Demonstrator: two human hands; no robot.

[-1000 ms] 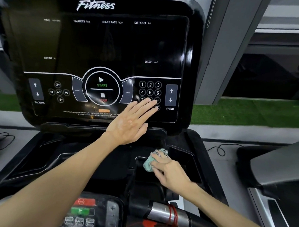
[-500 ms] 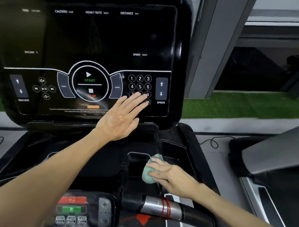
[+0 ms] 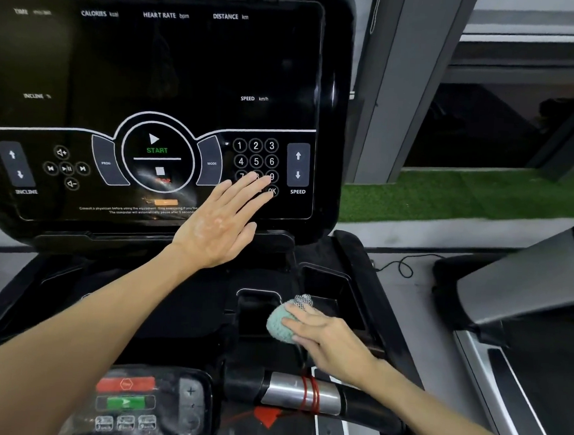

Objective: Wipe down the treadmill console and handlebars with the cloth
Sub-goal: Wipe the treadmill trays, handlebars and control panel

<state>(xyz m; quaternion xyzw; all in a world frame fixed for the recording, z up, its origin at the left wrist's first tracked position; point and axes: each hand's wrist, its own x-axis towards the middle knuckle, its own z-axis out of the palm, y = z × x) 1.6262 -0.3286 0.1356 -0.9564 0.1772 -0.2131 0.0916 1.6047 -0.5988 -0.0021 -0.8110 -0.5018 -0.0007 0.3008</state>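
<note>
1. Looking down at the treadmill, we see the left forearm reaching up from the lower left towards the console (image 3: 187, 65), with the wrist straight.
2. The left hand (image 3: 218, 226) lies flat against the lower right part of the console, its back turned to us.
3. Its fingers (image 3: 247, 189) are straight and held close together, fanned only slightly. Their tips cover the bottom rows of the number keypad (image 3: 255, 153), near the 8, 9 and OK keys. The thumb sticks out to the side, at the console's lower edge.
4. The right forearm comes in from the lower right, crossing above the handlebar (image 3: 288, 393), which carries red bands (image 3: 312, 399) around its silver section.
5. The right hand (image 3: 326, 337) is palm down over the cloth (image 3: 279, 322), its fingers curling across the top of it. We cannot see the thumb.
6. The cloth is a bunched teal wad with a bit of grey mesh showing at its far end. It sits on the black tray below the console, at the ridge between the middle recess (image 3: 259, 301) and the right recess (image 3: 335, 285).
7. A small control panel (image 3: 139, 401) with red and green buttons sits at the bottom, left of the handlebar.
8. Beyond the console to the right we see green turf (image 3: 444, 194) and a neighbouring machine (image 3: 506, 292).
</note>
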